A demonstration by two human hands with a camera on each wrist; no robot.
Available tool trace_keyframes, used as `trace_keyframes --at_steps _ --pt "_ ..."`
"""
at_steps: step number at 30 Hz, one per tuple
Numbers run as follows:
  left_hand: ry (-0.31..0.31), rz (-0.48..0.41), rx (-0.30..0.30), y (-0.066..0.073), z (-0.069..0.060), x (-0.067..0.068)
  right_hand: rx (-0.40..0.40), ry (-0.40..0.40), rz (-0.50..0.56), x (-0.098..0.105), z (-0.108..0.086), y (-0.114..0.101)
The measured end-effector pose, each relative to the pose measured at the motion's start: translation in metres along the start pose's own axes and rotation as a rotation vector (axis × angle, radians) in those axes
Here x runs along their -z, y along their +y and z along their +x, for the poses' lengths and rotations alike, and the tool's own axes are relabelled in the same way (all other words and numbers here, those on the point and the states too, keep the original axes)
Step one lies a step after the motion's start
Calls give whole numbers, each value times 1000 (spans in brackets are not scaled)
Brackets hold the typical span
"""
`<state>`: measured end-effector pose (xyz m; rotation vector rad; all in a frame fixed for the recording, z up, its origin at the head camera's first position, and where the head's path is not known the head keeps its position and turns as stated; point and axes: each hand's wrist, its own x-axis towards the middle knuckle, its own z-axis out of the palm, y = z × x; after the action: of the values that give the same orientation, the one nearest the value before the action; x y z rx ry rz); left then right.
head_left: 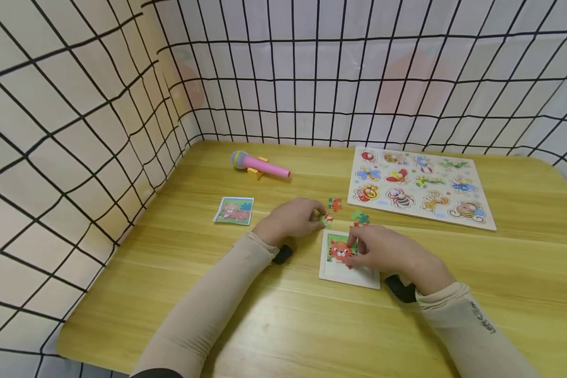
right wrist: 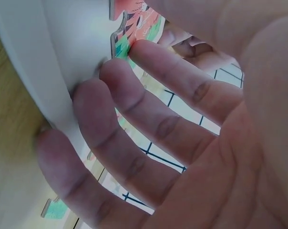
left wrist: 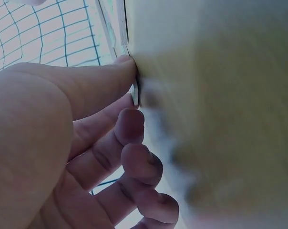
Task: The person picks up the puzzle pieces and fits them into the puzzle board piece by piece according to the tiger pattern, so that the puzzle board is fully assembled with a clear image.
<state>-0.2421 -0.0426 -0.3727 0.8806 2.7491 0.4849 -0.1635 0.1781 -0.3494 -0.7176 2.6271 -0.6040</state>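
In the head view a jigsaw board (head_left: 349, 278) with a white border lies on the table, its tray partly filled with a tiger picture (head_left: 340, 251). My right hand (head_left: 387, 249) is over the board's right side; thumb and index fingertips touch the picture. In the right wrist view, the other fingers (right wrist: 94, 114) spread loosely along the board. Just beyond the board's upper left corner, my left hand (head_left: 295, 218) pinches a green and red puzzle piece (head_left: 327, 220) between thumb and index finger. Its thin edge shows in the left wrist view.
Loose puzzle pieces lie behind the board, one orange (head_left: 335, 204), one green (head_left: 360, 216). A tiger picture card (head_left: 234, 210) is at left, a pink toy microphone (head_left: 266, 167) behind it. An insect peg board (head_left: 420, 186) lies back right. Black wire mesh (head_left: 293, 80) encloses the table.
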Motion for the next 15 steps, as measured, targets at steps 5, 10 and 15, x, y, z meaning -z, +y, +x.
trace_keyframes --at_steps 5,10,15 --pt "9 -23 10 -2 -4 7 0 -18 3 0 -1 0" --pt "-14 -107 -63 -4 -8 19 -3 -34 30 2 -2 1" --pt "-131 -216 -232 -2 -10 23 -3 -40 38 4 -2 2"
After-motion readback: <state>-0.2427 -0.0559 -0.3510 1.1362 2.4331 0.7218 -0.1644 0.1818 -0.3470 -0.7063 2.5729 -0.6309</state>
